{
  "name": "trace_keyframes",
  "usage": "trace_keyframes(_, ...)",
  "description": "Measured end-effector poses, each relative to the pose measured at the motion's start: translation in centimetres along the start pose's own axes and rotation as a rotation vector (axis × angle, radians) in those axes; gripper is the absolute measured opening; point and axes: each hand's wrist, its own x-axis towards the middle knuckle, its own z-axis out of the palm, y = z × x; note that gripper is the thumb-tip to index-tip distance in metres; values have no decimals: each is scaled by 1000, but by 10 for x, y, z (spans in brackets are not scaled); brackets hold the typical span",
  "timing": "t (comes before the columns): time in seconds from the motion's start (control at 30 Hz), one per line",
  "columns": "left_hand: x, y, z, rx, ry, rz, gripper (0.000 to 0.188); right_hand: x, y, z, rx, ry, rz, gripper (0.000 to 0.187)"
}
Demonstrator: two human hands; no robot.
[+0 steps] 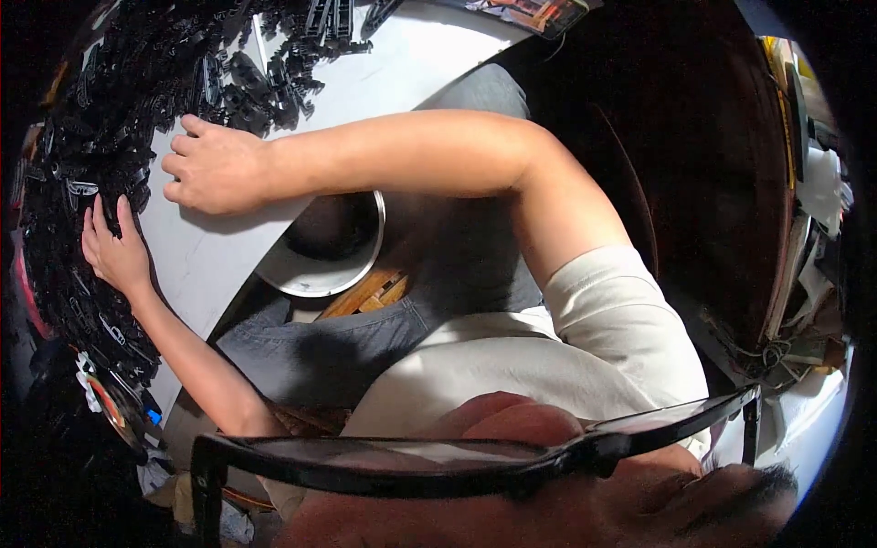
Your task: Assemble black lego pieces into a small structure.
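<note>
A large heap of small black plastic clips or similar parts (174,55) covers the left side of the pale table (438,46); their exact kind is hard to make out. My left hand (119,251) lies at the heap's near edge, fingers stretched and spread over the black parts. Farther up, my right hand (221,166) rests on the bare tabletop beside the heap, back upward. Its fingers are curled down, so the palm and anything under them are hidden. A looser cluster of black parts (265,87) lies just beyond it.
Below the table edge, a white-rimmed round bucket (382,228) with a dark inside stands by my legs. A phone-like device (548,16) sits at the table's far edge. A round coloured object (110,402) is at lower left; stacked papers (790,265) stand at right.
</note>
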Motion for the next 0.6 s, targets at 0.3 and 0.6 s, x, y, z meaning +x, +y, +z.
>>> trace_keyframes(0.3,-12,41,-17,-171,29,57,51,-6,26,-6,-27,46,-42,17)
trace_keyframes(0.6,-37,91,-36,-301,-5,123,42,-19,30,-15,-6,33,-62,17)
